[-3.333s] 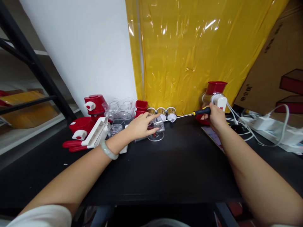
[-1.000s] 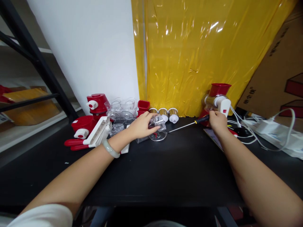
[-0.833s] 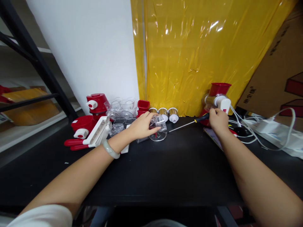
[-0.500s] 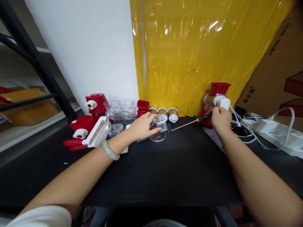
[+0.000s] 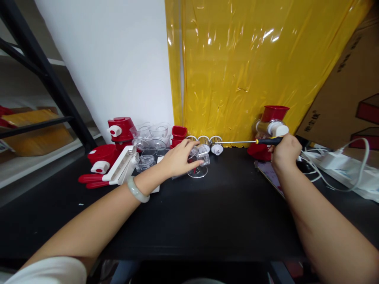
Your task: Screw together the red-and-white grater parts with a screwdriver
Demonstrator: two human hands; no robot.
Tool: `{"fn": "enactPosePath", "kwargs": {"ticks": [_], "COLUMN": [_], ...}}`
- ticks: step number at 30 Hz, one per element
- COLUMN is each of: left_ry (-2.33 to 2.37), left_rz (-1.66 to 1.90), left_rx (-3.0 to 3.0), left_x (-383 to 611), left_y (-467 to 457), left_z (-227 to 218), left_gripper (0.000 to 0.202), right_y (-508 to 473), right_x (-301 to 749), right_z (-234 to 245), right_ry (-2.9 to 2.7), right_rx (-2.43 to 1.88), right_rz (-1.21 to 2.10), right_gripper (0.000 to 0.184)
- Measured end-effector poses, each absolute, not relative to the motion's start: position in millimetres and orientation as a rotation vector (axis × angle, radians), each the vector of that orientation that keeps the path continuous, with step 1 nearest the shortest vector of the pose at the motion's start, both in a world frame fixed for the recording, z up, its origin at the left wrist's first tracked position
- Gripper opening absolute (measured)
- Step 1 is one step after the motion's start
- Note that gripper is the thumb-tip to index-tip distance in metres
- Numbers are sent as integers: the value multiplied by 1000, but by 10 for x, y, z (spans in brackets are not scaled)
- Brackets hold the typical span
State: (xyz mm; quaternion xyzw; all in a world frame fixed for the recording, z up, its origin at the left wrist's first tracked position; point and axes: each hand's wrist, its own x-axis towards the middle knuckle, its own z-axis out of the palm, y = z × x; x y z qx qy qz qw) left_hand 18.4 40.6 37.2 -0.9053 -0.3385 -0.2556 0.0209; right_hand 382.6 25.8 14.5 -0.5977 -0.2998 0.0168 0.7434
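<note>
My left hand [image 5: 181,158] is closed around a clear plastic part [image 5: 203,154], with the thumb in front and the fingers over the top. Below that part a clear round base [image 5: 199,172] with some red in it rests on the black table. In my right hand [image 5: 286,152] is a screwdriver [image 5: 268,141] with a black and yellow handle. Its long shaft lies level and points left towards the metal grater drums [image 5: 216,144]. Just behind my right hand stands an assembled red and white rotary grater [image 5: 274,114].
Red grater bodies [image 5: 120,130] and white arms with red handles [image 5: 120,167] lie on the left. Clear cups [image 5: 158,134] and red pushers [image 5: 179,132] stand at the back. On the right are a phone [image 5: 271,175], white cables and a power strip [image 5: 340,157].
My right hand has shifted right and swung the screwdriver up, so its shaft went from slanting down to level. My left hand has hardly moved.
</note>
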Motion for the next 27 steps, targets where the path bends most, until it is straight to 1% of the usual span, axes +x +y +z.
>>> {"fn": "enactPosePath", "kwargs": {"ticks": [2, 5, 13, 16, 23, 27], "left_ry": [-1011, -968, -738, -717, -668, -620], "left_rz": [-846, -957, -1297, -1337, -1391, -1374], "left_rx": [-2816, -2818, -2679, -2649, -2641, -2664], "left_x": [189, 207, 246, 246, 242, 241], "left_y": [403, 382, 355, 361, 379, 386], "left_z": [380, 406, 437, 434, 428, 431], "left_gripper": [61, 52, 24, 20, 13, 12], "right_y": [250, 240, 237, 237, 231, 230], "right_x": [3745, 3629, 3471, 3449, 3428, 3422], "right_z": [187, 240, 222, 214, 219, 214], "right_ry": [-579, -548, -629, -642, -621, -641], "right_rx": [-1142, -1014, -952, -960, -983, -995], "right_rz": [76, 142, 243, 248, 270, 271], "right_gripper": [19, 19, 25, 26, 23, 24]}}
